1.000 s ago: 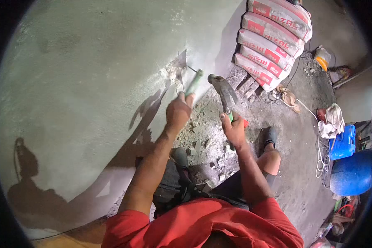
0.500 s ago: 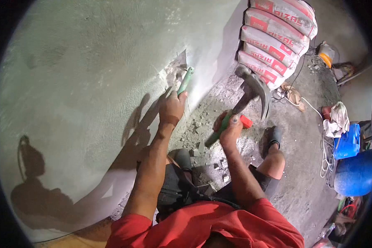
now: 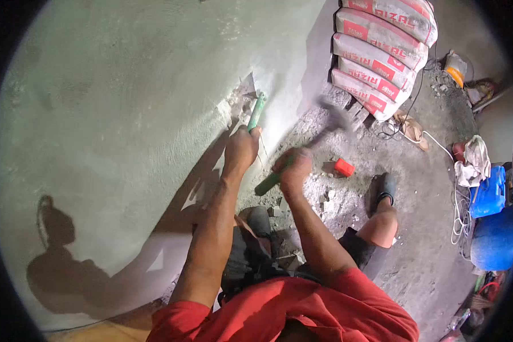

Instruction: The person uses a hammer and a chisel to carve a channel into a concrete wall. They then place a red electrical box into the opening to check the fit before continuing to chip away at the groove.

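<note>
My left hand (image 3: 241, 149) is closed around a green-handled hand tool (image 3: 257, 112), held close to the wall; its working end I cannot make out. Beside that tool is a rough chipped patch (image 3: 233, 105) in the plastered wall (image 3: 131, 102), with a dark pointed area at its top. My right hand (image 3: 294, 169) grips the green handle of a claw hammer (image 3: 320, 134). The hammer's head is smeared by motion and lies to the right of the left hand, apart from the green tool.
Broken rubble (image 3: 328, 199) and a red plastic piece (image 3: 344, 167) lie on the floor. Printed sacks (image 3: 376, 62) are stacked at the wall's far end. On the right are a white cable (image 3: 457, 219), a blue jerrycan (image 3: 488, 192) and a blue drum (image 3: 496, 239).
My right hand has swung the hammer left, toward the wall and my left hand, uncovering the red piece on the floor. My left hand keeps its hold with little shift.
</note>
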The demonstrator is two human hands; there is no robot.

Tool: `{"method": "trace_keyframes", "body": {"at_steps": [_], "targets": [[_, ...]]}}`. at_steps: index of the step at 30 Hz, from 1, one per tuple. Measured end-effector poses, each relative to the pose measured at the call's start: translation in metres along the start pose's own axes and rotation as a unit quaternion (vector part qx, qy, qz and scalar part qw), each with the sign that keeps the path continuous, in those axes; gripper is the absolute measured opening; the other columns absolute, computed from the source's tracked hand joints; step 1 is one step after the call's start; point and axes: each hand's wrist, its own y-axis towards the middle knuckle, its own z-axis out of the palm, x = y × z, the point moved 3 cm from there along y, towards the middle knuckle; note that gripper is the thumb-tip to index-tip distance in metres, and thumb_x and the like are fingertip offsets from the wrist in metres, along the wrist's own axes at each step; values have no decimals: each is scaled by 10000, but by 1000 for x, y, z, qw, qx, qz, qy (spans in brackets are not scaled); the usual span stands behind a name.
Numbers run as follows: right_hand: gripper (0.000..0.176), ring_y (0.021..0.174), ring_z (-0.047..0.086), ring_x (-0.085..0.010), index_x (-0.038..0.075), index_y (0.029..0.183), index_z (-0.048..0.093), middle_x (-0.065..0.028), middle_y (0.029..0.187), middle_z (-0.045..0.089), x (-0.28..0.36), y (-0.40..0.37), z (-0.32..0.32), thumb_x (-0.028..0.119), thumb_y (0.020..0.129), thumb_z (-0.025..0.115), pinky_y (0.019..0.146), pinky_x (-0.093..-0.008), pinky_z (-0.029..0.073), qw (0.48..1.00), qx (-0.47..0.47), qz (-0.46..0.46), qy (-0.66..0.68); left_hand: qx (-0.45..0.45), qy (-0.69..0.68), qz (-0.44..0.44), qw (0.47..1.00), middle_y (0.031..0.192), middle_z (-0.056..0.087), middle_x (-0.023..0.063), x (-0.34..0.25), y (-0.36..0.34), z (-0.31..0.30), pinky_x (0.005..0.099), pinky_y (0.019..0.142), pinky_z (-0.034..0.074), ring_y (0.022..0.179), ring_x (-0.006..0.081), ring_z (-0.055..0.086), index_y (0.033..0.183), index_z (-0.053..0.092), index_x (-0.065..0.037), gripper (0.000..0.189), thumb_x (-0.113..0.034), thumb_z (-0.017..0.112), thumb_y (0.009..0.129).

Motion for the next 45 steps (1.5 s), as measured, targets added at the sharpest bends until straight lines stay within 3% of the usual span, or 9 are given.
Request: {"method": "trace_keyframes", "body": {"at_steps": [1,2,13,14,17,22,29,44,45], "targets": [[490,438,512,-152,66,818,508,-24,563,504,-26,1,9,514,1015,484,408,-313,423,973,69,-88,-201,-17,-19,10,1000,1029,657,336,2,3,5,521,867,506,1002,475,650,1083,607,87,509,-404,505,999],[407,421,473,-132,84,814,499,5,571,480,-10,0,17,434,1020,529,400,-314,397,946,125,286,82,-38,-39,24,998,1038,655,337,1,6,6,521,879,501,1008,477,646,1091,608,86,503,-398,506,1000],[539,420,473,-153,77,743,514,-48,552,495,17,-2,3,508,1044,393,412,-318,405,986,-2,148,77,19,-40,-15,999,1089,649,334,-12,4,6,523,924,479,1049,476,634,1197,552,96,500,-355,533,983],[537,416,461,-148,84,735,505,-35,548,475,9,5,12,524,1032,420,406,-320,396,957,126,260,34,27,-53,-30,998,1093,647,336,-14,4,6,524,930,477,1055,477,631,1207,545,104,513,-355,538,979],[541,449,440,-153,100,722,511,-24,576,468,1,16,-5,561,1004,476,421,-326,376,932,77,344,79,-4,-87,-9,996,1109,641,346,-11,4,4,522,944,473,1079,478,623,1286,506,73,521,-345,541,977],[545,427,464,-156,79,824,524,-37,591,479,19,4,-48,595,987,459,400,-309,398,939,79,328,73,121,-358,-121,918,990,687,285,1,-34,6,541,788,512,915,486,664,1381,457,-47,498,-341,536,987],[543,430,464,-159,59,837,523,-45,596,474,16,-14,-74,577,988,467,402,-305,392,941,75,330,8,-138,-79,89,983,820,662,240,19,0,15,539,694,495,719,466,631,1052,577,-12,364,-369,563,986],[404,498,504,-119,68,810,541,-18,605,529,32,15,-20,409,1026,521,452,-296,408,998,31,29,37,-233,15,83,969,780,653,253,6,6,6,505,679,520,781,430,652,885,625,-8,397,-391,568,972],[386,485,486,-101,62,800,544,-3,580,517,-3,24,-8,377,1022,532,448,-289,398,924,48,-256,-281,-234,17,83,969,780,653,253,5,8,4,505,679,520,781,430,652,885,625,-8,397,-391,568,972]]}}
